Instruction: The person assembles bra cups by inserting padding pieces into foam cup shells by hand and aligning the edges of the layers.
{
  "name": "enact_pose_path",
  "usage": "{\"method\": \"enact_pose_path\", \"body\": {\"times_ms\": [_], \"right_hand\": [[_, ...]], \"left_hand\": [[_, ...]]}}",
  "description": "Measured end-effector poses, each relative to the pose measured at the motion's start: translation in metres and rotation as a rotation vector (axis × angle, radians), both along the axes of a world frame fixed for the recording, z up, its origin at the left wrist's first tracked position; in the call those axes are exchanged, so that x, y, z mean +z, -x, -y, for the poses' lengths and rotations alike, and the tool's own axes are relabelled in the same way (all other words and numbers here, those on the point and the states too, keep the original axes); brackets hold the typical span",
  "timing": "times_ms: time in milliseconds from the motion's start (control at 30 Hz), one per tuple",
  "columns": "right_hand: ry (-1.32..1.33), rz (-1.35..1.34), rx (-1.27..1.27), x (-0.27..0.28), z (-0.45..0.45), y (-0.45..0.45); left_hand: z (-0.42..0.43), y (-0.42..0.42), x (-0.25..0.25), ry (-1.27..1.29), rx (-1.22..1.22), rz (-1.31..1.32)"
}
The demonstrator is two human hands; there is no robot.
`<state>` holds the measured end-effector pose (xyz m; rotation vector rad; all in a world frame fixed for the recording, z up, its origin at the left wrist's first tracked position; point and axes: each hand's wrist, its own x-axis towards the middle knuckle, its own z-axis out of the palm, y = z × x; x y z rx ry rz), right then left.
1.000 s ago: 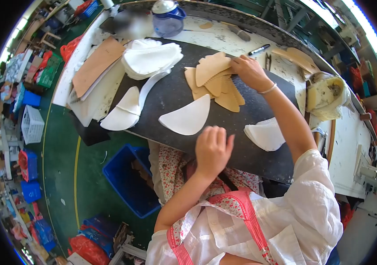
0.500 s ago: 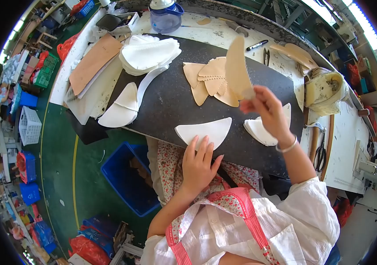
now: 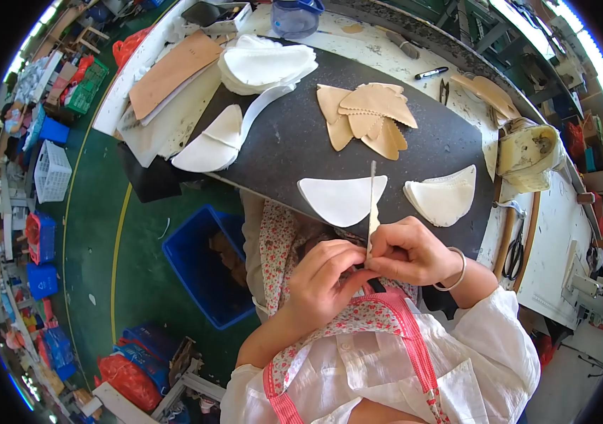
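A tan scalloped-edge leather-like piece [image 3: 373, 205] stands upright, seen nearly edge-on, in front of my body. My right hand [image 3: 414, 251] pinches its lower end. Fingers curled together, my left hand [image 3: 326, 275] meets the same end from the other side; the fingertips partly hide the contact. Just beyond the hands, a white curved fabric piece [image 3: 337, 198] lies flat on the black work mat [image 3: 280, 162]. To its right rests a small stack of similar white pieces [image 3: 443, 198]. Farther back, several tan scalloped pieces [image 3: 369, 116] overlap in a pile.
A larger white stack [image 3: 262, 67] and folded white pieces [image 3: 213, 145] are at the left. Brown sheets [image 3: 174, 74] lie beside them. Black scissors [image 3: 513, 258], a marker [image 3: 431, 73] and a crusted pot [image 3: 528, 152] sit right. A blue bin [image 3: 209, 275] stands below the table.
My right hand has lowered the tan piece toward my body and turned it edge-on. My left hand has left the white piece and come up to the tan one. The view has shifted slightly.
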<state>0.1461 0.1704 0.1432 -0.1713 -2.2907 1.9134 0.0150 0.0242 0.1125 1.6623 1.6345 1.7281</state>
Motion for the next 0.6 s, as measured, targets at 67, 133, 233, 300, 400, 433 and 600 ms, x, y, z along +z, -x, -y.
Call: {"method": "enact_pose_path", "body": {"times_ms": [67, 133, 233, 300, 400, 433, 600], "right_hand": [[0.101, 0.063, 0.052, 0.000, 0.007, 0.008], [0.216, 0.070, 0.159, -0.001, 0.010, 0.019], [0.402, -0.110, 0.167, -0.012, 0.023, 0.035], [0.638, -0.204, 0.130, -0.028, 0.027, 0.044], [1.207, -0.230, 0.008, -0.039, 0.037, 0.057], [1.213, -0.167, -0.090, -0.033, 0.044, 0.059], [0.776, 0.003, -0.113, -0.036, 0.037, 0.059]], "left_hand": [[0.012, 0.010, 0.001, 0.064, -0.069, 0.106], [0.022, 0.022, -0.009, 0.055, -0.162, 0.221], [0.044, 0.028, -0.033, 0.015, -0.231, 0.734], [0.049, 0.027, -0.043, -0.179, -0.197, 1.151], [0.060, 0.035, -0.031, -0.335, -0.127, 1.611], [0.065, 0.041, -0.038, -0.385, -0.254, 1.661], [0.096, 0.059, -0.045, -0.354, -0.225, 1.655]]}}
